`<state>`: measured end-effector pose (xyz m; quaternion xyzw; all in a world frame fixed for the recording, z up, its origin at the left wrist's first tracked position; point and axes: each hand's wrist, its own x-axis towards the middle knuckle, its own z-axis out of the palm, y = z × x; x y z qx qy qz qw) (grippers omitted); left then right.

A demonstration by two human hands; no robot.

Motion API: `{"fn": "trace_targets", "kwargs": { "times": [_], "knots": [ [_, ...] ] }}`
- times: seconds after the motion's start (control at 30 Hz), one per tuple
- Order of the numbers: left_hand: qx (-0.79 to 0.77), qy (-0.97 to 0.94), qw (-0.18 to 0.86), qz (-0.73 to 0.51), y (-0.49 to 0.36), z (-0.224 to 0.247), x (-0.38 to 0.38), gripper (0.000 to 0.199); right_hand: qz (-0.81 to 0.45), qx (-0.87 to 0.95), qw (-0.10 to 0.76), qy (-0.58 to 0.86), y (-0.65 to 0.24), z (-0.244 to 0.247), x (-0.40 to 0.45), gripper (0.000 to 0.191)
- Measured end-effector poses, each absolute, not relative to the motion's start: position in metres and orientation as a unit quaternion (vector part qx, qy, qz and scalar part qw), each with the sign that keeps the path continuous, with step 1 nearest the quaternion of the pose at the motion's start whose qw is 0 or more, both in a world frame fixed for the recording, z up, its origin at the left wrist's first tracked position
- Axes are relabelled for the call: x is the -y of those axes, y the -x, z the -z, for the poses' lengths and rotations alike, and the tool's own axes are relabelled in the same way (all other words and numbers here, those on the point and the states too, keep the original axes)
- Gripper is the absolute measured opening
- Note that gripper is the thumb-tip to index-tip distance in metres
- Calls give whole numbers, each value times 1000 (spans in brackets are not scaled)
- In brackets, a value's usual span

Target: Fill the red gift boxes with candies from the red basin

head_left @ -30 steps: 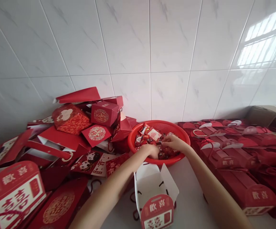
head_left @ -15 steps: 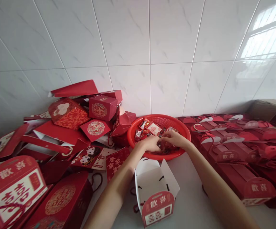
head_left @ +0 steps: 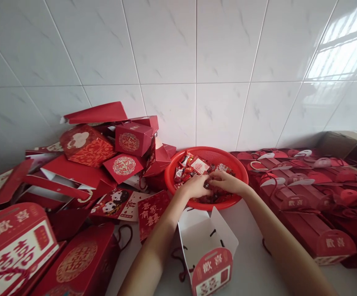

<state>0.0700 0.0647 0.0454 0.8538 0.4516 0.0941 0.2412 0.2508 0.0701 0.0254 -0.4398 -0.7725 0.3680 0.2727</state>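
Note:
A red plastic basket (head_left: 170,174) against the wall holds small wrapped candies (head_left: 200,165), mostly in red wrappers. Both of my hands are inside it, close together over the candies. My left hand (head_left: 198,187) has its fingers bent down into the pile, fingertips partly hidden. Opposite it, my right hand (head_left: 227,182) curls its fingers toward the left one. What either hand grips, if anything, I cannot make out. Between my forearms stands an open red and white gift box (head_left: 197,234), its flaps spread and its white inside facing up.
To the left lies a heap of red gift boxes (head_left: 87,146), some open. Rows of closed red boxes (head_left: 317,234) with handles stand on the right. A cardboard box (head_left: 339,144) is at the far right, and a tiled wall (head_left: 221,111) rises behind.
My hands stay in the basket, their fingers shifting slightly among the candies. The open gift box appears a little farther right and lower in view.

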Motion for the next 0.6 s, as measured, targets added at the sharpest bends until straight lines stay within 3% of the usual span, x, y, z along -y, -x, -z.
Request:
{"fn": "trace_targets", "kwargs": {
  "times": [0.6],
  "knots": [
    [-410,-862,251,-162,-70,-43,-67,58,-464,704,312,438,-251,-26,-66,33]
  ]
}}
